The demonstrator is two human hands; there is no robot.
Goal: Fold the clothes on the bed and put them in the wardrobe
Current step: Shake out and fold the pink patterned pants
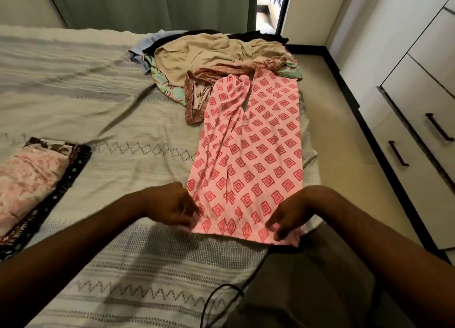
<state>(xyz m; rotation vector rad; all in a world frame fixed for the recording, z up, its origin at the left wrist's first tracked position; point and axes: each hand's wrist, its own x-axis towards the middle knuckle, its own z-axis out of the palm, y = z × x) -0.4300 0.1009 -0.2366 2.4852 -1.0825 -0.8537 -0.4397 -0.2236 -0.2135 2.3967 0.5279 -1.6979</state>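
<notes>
A pink garment (248, 155) with a red diamond print lies stretched lengthwise along the bed's right side. My left hand (172, 205) pinches its near left corner. At the near right corner my right hand (289, 217) grips the hem with curled fingers. Behind the pink garment lies a heap of unfolded clothes (209, 54), with a beige piece on top and green, blue and dark pieces under it. A folded stack (29, 177) rests at the left edge, a pale pink floral piece over a dark patterned one.
The bed (103, 120) has a cream woven cover with grey bands. A white wardrobe (423, 111) with dark handles stands to the right across a narrow strip of floor. Green curtains hang behind the bed. A black cable (216, 295) runs near my body.
</notes>
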